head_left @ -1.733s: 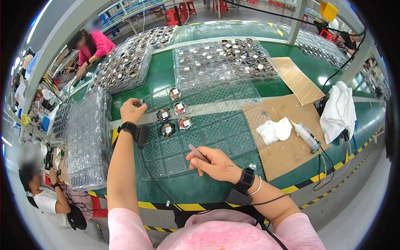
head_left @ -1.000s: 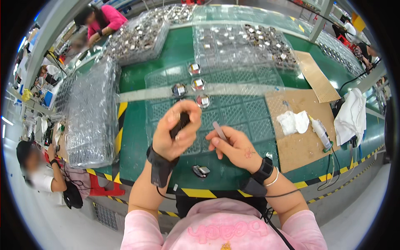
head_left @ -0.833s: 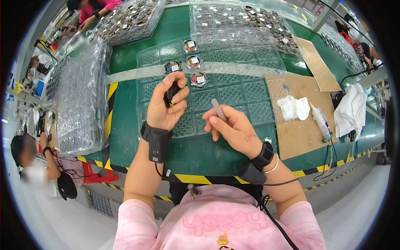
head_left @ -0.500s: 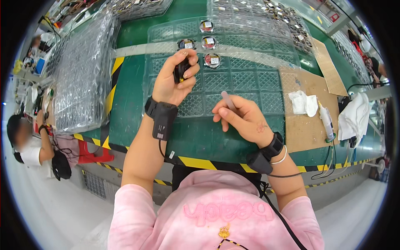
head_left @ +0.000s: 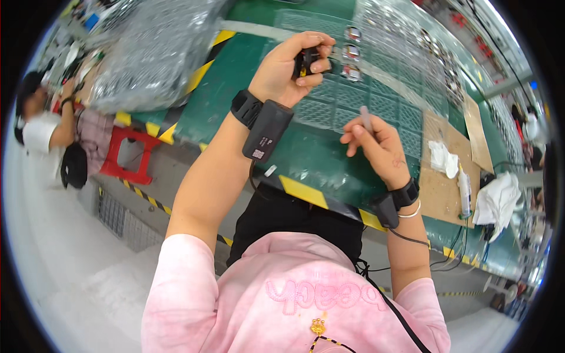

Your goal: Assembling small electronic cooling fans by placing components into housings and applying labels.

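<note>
Green workbench (head_left: 235, 112), edged in yellow-black tape, under clear compartment trays (head_left: 353, 100). Left hand (head_left: 288, 67) raised over tray, fingers closed round small black part (head_left: 306, 59). Right hand (head_left: 376, 147) lower, near bench edge, pinched shut on thin grey stick (head_left: 365, 117), tip upward. White cloth (head_left: 444, 159) lay further right on cardboard.
</note>
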`<state>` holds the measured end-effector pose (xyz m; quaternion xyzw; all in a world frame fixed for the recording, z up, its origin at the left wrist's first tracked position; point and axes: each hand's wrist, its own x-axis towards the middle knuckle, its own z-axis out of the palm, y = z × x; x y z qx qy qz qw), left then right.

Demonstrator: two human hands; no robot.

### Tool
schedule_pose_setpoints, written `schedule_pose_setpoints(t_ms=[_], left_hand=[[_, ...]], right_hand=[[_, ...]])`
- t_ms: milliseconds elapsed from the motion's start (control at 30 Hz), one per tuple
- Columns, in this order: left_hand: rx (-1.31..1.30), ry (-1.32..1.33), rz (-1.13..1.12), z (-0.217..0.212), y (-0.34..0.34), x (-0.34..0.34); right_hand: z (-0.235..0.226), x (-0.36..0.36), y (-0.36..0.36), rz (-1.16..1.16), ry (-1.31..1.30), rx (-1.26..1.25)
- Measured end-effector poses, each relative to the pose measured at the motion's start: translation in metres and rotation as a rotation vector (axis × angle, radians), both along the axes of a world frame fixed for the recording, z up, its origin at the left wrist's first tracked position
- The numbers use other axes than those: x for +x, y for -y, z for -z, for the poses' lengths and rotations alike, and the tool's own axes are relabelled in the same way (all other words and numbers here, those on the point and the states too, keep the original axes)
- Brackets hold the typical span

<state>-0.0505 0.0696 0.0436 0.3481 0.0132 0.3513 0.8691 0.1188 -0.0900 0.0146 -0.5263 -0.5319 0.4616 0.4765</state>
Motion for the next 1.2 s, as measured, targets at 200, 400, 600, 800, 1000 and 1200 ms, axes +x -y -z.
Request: schedule_pose_setpoints(t_ms=[200, 400, 600, 800, 1000, 1200], left_hand=[[0.076, -0.021, -0.246, -0.017, 0.012, -0.095], [0.017, -0.038, -0.489, -0.012, 0.03, -0.151], [0.013, 0.021, -0.549, -0.005, 0.047, -0.19], [-0.004, 0.122, -0.639, 0.011, 0.072, -0.268], [-0.044, 0.252, -0.754, 0.055, 0.117, -0.365], [-0.213, 0.37, -0.718, 0.086, 0.137, -0.402]], right_hand=[[-0.007, -0.007, 0.0, 0.025, 0.095, 0.017], [-0.005, 0.002, -0.003, 0.064, 0.017, 0.057], [-0.015, 0.018, -0.012, 0.186, -0.021, 0.076], [-0.036, 0.01, -0.031, 0.239, 0.132, 0.088], [-0.059, -0.011, -0.058, 0.267, 0.378, -0.033], [-0.047, -0.027, -0.081, 0.256, 0.636, -0.068]])
